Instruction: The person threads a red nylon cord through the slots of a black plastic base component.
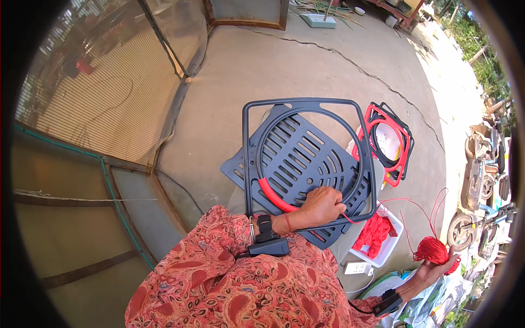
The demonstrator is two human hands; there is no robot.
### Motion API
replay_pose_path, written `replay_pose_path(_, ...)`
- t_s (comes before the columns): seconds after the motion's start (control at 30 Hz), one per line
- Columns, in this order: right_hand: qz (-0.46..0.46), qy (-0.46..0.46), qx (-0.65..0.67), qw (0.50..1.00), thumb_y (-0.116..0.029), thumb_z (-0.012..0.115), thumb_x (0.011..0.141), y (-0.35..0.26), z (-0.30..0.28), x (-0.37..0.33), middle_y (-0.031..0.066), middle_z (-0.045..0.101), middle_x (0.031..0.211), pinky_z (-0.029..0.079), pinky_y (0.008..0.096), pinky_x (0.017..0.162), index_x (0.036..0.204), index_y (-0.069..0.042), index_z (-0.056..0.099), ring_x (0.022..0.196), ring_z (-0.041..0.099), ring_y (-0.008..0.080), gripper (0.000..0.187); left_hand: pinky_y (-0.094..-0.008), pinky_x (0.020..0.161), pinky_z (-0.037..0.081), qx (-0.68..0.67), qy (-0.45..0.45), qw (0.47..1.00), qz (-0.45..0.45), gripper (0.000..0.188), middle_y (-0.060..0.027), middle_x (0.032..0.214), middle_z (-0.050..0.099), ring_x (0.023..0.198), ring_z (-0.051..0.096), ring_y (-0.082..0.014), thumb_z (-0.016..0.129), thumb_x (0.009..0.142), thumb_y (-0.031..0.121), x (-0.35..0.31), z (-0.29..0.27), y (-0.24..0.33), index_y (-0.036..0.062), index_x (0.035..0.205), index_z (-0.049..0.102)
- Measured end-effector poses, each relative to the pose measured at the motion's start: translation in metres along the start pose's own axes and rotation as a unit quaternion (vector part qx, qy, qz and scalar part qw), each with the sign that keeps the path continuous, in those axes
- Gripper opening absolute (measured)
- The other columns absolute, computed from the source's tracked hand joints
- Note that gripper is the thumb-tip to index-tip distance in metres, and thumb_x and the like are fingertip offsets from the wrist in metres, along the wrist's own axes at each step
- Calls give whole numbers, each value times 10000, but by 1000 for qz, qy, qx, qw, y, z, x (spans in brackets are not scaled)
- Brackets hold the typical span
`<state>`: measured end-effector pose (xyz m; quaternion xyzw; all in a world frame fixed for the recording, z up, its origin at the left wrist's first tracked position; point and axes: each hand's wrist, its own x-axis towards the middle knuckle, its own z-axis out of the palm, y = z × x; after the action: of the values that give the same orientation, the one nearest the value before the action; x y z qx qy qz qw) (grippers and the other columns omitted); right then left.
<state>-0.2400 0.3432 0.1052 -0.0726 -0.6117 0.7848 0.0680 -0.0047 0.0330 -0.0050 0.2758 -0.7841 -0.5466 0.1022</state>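
While your left hand (324, 205) presses the dark ring frame (308, 158) on your lap, keep the red cord (407, 205) taut from the ball (433, 250) gripped in your right hand (437, 268), wrapping turns snugly together.

Open ground ahead, clutter between my hands

Beyond my left hand (322, 205), bare concrete (306, 71) lies open; the dark frame (306, 158) hems it in, and the white tray (377, 238) blocks passage toward my right hand (437, 268).
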Motion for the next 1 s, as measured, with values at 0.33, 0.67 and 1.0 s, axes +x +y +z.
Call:
replay_pose_path(0.33, -312, -95, 428, 843, -191, 752, 769, -91, 113, -70, 187, 574, 1211, 453, 396, 891, 1082, 54, 591, 1009, 534, 309, 429, -473, 617, 448, 54, -50, 996, 48, 244, -206, 646, 578, 659, 591, -390, 643, 755, 231, -4, -3, -3, 0, 689, 598)
replay_pose_path(0.67, 82, -650, 3, 756, -178, 654, 915, 52, 304, -202, 6, 653, 968, 466, 251, 785, 1049, -20, 655, 853, 601, 123, 207, -514, 597, 421, 37, -5, 993, 112, 299, -202, 628, 579, 643, 585, -414, 633, 777, 269, -9, 6, -8, 12, 638, 565)
replay_pose_path(1.0, 98, -445, -31, 890, -250, 593, 943, 65, 217, -98, 57, 630, 922, 520, 296, 664, 968, -48, 620, 751, 599, 152, 205, -528, 619, 433, 37, -27, 993, 113, 311, -222, 632, 578, 665, 591, -427, 617, 773, 271, -3, 5, -5, -5, 637, 567)
